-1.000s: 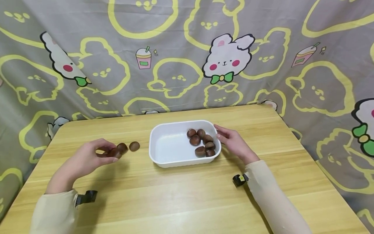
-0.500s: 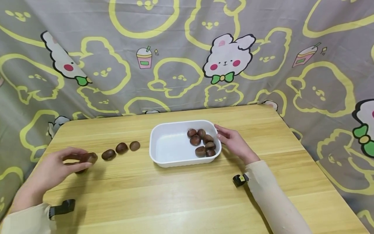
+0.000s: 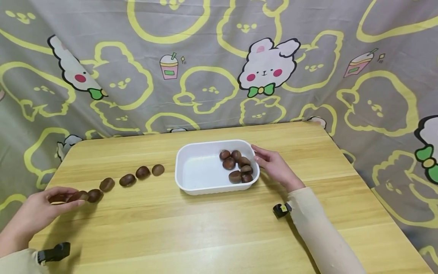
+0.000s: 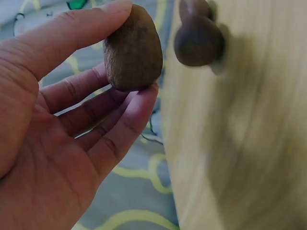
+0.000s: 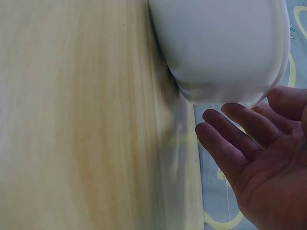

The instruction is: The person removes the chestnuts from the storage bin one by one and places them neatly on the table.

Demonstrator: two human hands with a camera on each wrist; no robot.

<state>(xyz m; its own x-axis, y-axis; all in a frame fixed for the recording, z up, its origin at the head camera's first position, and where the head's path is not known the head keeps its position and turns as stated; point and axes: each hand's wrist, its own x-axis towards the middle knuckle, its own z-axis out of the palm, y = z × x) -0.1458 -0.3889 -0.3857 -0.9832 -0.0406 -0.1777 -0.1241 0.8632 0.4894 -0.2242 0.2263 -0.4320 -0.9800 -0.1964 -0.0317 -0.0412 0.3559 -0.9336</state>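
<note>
In the head view, my left hand (image 3: 35,211) is low over the table's left side, at the near end of a slanting row of brown chestnuts (image 3: 127,180). Thumb and fingertips pinch one chestnut (image 4: 134,50), seen closely in the left wrist view. Right beside it lies another chestnut (image 3: 95,195). A white plastic tray (image 3: 200,188) stands mid-table with several chestnuts (image 3: 229,163) gathered in its right half. At the tray's right end rests my right hand (image 3: 275,167). Its thumb and fingers touch the rim and end wall, the fingers fairly straight in the right wrist view.
The light wooden table (image 3: 212,232) fills the lower view. Behind it and along both sides hangs a grey curtain (image 3: 205,45) with yellow cartoon outlines. A black wrist camera (image 3: 54,252) sits on the left sleeve, another camera (image 3: 281,210) on the right.
My left hand has moved left and nearer along the row, letting go of chestnuts that now lie uncovered behind it. The right hand and the tray have stayed in place.
</note>
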